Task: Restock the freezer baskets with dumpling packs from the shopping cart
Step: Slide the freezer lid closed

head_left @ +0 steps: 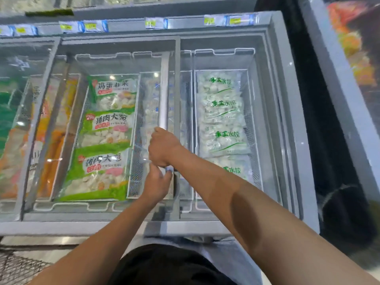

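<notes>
Looking down from the head view, both hands sit on the long grey metal handle bar (164, 93) of the sliding glass freezer lid (121, 64). The right hand (163, 148) has its fingers curled over the bar, clamped on it. The left hand (157, 184) is just below, touching the bar's near end with fingers bent round it, though I can't tell how firm that grip is. My guess is two hands because the lid needs sliding to get at the baskets.

Dumpling packs are already inside: green-and-white printed dumpling packs (107, 128) in the white wire basket (135, 167) under the glass, and clear packs with green lettering (223, 118) in the uncovered right basket (251, 140). Only a bit of dark mesh at bottom left, probably the shopping cart (18, 266). No pack in hand yet.
</notes>
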